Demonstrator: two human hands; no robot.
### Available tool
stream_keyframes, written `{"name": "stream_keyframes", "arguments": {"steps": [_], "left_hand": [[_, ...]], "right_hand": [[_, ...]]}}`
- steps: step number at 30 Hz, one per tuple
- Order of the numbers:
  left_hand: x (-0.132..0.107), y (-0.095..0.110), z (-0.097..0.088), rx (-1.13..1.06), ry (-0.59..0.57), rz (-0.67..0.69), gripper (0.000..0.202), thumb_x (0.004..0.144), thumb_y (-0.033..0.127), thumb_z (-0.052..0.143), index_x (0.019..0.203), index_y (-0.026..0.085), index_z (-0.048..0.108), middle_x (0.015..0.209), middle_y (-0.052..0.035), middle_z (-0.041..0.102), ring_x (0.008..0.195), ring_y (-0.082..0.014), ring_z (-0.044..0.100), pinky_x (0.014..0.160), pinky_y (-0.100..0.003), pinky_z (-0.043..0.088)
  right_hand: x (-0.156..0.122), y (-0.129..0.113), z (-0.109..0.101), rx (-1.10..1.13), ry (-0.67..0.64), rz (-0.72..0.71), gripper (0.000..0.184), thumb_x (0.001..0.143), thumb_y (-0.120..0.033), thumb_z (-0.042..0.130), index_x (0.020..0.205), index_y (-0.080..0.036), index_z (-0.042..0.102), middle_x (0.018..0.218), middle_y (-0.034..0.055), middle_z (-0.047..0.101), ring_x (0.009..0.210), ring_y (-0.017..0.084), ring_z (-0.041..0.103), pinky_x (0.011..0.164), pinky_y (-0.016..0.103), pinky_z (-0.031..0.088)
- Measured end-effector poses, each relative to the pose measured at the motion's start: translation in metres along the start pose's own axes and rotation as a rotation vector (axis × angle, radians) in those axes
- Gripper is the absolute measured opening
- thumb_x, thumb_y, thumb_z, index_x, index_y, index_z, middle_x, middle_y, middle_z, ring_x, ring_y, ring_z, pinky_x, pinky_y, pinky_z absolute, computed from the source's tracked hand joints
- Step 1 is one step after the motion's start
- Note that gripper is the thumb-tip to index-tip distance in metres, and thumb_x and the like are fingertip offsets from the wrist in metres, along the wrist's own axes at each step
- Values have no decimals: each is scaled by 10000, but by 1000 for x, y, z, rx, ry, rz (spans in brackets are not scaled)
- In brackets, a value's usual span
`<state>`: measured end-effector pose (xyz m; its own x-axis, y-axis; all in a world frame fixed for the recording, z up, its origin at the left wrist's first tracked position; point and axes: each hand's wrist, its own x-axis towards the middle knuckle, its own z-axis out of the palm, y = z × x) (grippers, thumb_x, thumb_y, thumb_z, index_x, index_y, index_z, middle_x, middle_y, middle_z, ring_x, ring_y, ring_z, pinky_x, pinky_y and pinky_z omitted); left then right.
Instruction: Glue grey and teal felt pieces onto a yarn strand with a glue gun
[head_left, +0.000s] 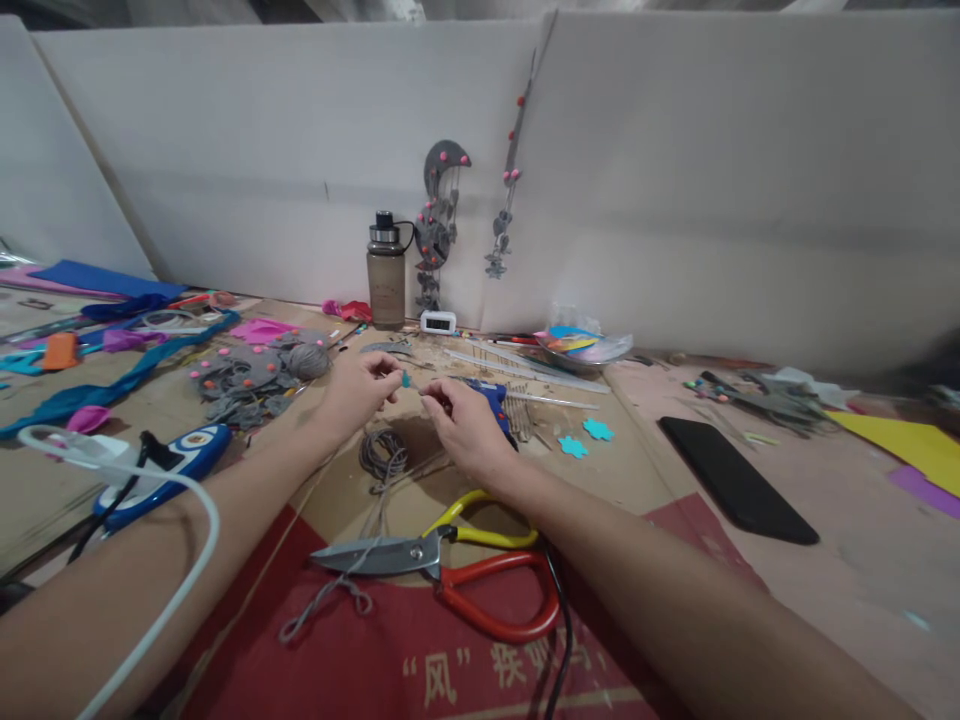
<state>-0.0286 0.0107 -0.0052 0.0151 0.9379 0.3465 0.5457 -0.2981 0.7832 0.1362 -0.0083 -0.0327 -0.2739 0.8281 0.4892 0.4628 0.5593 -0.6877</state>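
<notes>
My left hand point(367, 385) is closed in a pinch, with a small teal piece point(406, 379) at its fingertips. Close by, my right hand point(469, 425) also pinches; what lies between its fingers is too small to make out. A blue glue gun point(493, 398) lies just behind my right hand, partly hidden by it. Below the hands is a coil of grey yarn point(383, 455), whose loose strand runs across the blades of the scissors point(397, 556) with one yellow and one red handle. Two teal flower cutouts point(598, 429) lie to the right.
A bottle point(387, 285), a small white clock point(438, 322) and hanging grey felt decorations point(442, 160) are at the back board. Grey felt pieces with pink dots point(240, 370) lie left. A white cable point(214, 530) crosses above my left forearm. A black phone point(735, 480) lies right.
</notes>
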Motion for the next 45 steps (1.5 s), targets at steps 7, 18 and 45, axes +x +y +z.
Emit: {"name": "stream_keyframes", "arguments": {"steps": [7, 18, 45], "left_hand": [[13, -18, -9, 30, 163, 35, 169, 701, 281, 548, 752, 154, 647, 529, 25, 588, 444, -95, 512, 460, -194, 394], [17, -16, -18, 0, 284, -14, 154, 696, 240, 525, 711, 132, 633, 570, 2, 596, 483, -109, 521, 479, -219, 372], [-18, 37, 2, -60, -79, 142, 267, 814, 319, 560, 989, 136, 644, 652, -21, 663, 475, -90, 567, 472, -198, 467]], "right_hand": [[6, -31, -18, 254, -62, 135, 180, 837, -266, 478, 841, -170, 631, 704, -10, 569, 647, 110, 484, 626, 251, 376], [-10, -105, -75, 401, -187, 6, 206, 871, -326, 471, 835, -192, 623, 632, -35, 486, 577, 85, 422, 569, 237, 340], [10, -20, -19, 305, 91, 185, 124, 735, -178, 497, 858, -185, 492, 718, -26, 541, 660, 105, 521, 642, 259, 433]]}}
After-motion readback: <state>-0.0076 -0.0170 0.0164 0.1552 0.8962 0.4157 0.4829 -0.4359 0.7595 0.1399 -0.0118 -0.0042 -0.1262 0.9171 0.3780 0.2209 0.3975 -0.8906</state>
